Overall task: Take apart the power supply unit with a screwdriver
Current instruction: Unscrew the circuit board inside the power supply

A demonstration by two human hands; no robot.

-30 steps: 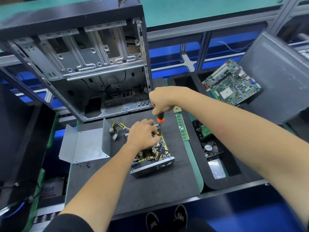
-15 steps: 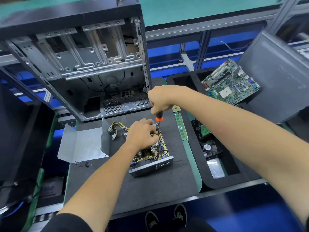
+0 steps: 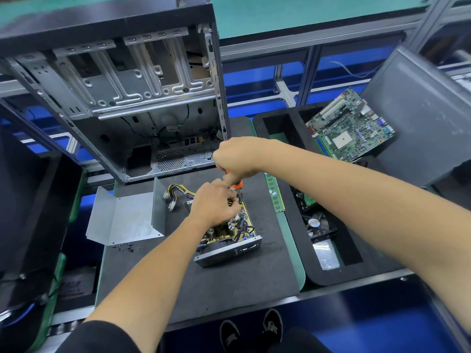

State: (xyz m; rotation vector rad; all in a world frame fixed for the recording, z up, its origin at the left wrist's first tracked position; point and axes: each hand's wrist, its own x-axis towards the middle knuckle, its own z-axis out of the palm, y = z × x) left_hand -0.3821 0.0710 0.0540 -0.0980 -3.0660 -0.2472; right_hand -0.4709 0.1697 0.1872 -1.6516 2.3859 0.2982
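Holding much the same pose as a sec ago: PSU (image 3: 230,239) hasn't shifted on the dark tabletop (image 3: 216,284), both hands in the same spots. My right hand (image 3: 238,156) is wrapped round the screwdriver (image 3: 237,185), fingers clamped on the handle, orange collar poking out below the fist, tip down at the far corner of the open PSU. Left hand (image 3: 216,203) rests on top of the board, fingers curled down among the components & wires; can't tell if they're pinching anything. PSU sits mid-tabletop, cover off, cable bundle (image 3: 175,193) trailing to its left. Bent metal cover (image 3: 125,217) lies further left, loose screws (image 3: 126,247) just in front of it. RAM stick (image 3: 274,193) beside the PSU on the right.
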